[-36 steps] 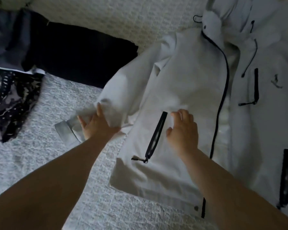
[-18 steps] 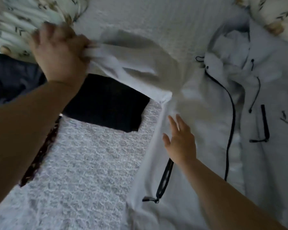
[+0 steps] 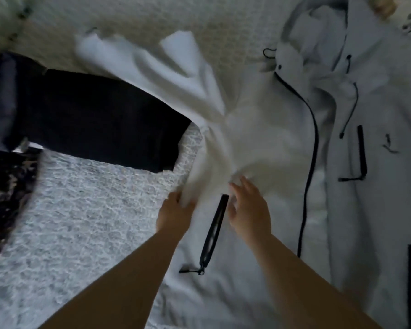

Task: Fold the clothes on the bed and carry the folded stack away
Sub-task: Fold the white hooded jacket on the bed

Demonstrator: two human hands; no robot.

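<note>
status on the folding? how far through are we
Early. Possibly done: a black garment lies flat on the bed, seemingly folded. In hand: the white jacket lies open, front up; the left hand grips its side edge, the right hand rests open on the front, and the sleeve lies spread out, unfolded. Left: fold the jacket, the patterned garment, then stack and carry.

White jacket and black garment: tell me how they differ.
The white jacket lies spread open, its sleeve flung out; the black garment lies folded flat. The left hand grips the jacket's side and the right hand rests on it; no hand touches the black garment. Both lie on the bedspread.
</note>
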